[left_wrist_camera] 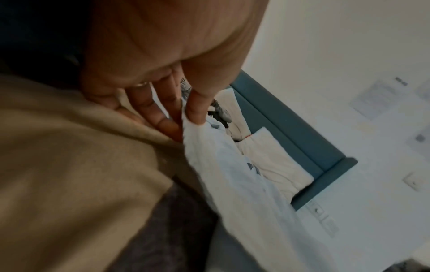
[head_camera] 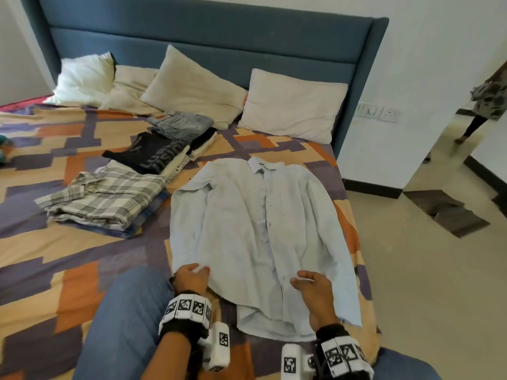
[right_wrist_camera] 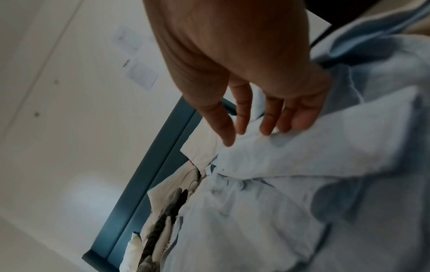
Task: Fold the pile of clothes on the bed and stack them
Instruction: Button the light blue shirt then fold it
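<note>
1. The left hand lay at the near left edge of the light blue shirt. In the left wrist view its thumb and fingers pinched a bit of the pale cloth between them.
2. The right hand lay on the lower front of the shirt, near the row of buttons. Its fingers were spread and nearly straight, with the tips touching the cloth. It did not hold anything.
3. The shirt lay flat and face up on the bed, with its collar pointing to the pillows. Both sleeves lay down along its sides.
4. To the left of the shirt sat a folded checked shirt on top of other folded clothes.
5. Behind that lay a folded black top with grey letters on it.
6. Farther back was a folded grey piece, just in front of the pillows.
7. The bed had a cover with orange, purple and tan blocks, and a blue headboard stood behind the pillows.
8. The person's knees in blue jeans showed at the near edge of the bed.
</note>
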The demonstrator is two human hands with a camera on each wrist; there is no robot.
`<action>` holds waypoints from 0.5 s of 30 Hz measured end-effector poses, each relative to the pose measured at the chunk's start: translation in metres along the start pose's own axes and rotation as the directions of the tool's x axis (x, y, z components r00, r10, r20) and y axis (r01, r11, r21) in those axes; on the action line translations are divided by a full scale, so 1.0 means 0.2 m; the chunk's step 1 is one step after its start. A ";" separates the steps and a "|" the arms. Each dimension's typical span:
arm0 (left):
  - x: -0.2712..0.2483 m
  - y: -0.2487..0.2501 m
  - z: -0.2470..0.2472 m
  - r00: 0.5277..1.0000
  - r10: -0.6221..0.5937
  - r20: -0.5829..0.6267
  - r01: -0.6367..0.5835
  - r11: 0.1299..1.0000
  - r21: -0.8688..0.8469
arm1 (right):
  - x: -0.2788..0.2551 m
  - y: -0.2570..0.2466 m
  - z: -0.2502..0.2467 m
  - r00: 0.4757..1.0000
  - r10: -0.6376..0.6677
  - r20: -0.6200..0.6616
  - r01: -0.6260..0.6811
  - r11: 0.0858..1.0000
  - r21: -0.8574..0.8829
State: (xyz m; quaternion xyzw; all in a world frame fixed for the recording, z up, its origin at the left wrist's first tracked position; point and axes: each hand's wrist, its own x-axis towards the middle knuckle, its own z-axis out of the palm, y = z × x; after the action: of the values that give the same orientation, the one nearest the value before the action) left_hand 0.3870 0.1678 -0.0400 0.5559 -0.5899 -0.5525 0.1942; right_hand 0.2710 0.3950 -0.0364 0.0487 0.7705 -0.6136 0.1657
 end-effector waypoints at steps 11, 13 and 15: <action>-0.08 0.29 -0.32 0.915 0.061 -0.398 -0.280 0.807 -0.521 | -0.02 0.17 -0.13 0.979 -0.001 -0.205 -0.027 0.990 -0.136; 0.00 0.28 -0.42 0.960 0.021 -0.280 -0.194 0.771 -0.606 | -0.01 0.16 -0.12 0.980 -0.030 -0.197 0.001 0.989 -0.145; 0.08 0.23 -0.51 0.996 -0.003 -0.091 -0.058 0.754 -0.654 | 0.00 0.16 -0.13 0.978 -0.065 -0.199 0.040 0.991 -0.131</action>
State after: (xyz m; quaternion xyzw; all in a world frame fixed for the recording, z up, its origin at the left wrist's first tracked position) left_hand 0.4481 0.0976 0.0261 0.4670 -0.3580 -0.6969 0.4099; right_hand 0.2739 0.4283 -0.0612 0.0801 0.8216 -0.5597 0.0726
